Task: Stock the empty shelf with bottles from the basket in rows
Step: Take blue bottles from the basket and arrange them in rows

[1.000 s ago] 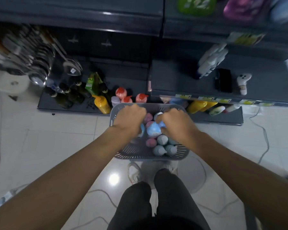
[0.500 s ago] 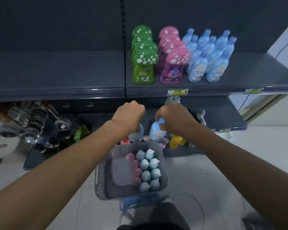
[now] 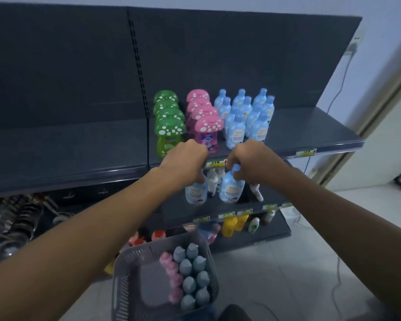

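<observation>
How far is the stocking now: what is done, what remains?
Done: the shelf carries rows of green mushroom-cap bottles, pink mushroom-cap bottles and blue bottles. In hand: the left hand grips one blue bottle, the right hand a second blue bottle. Left: the basket holds pink-topped bottles and many blue-topped bottles.

**Bare arms and a bit of dark trousers**

So what you get of the person is mostly arms. The left hand [image 3: 185, 163] and right hand [image 3: 252, 161] are both bare, and the forearms [image 3: 97, 230] are bare too, right out to the bottom corners. The wide lens makes them look fat near the camera. At the bottom edge there's a sliver of dark trousers [image 3: 234, 313], pretty blurry.
</observation>
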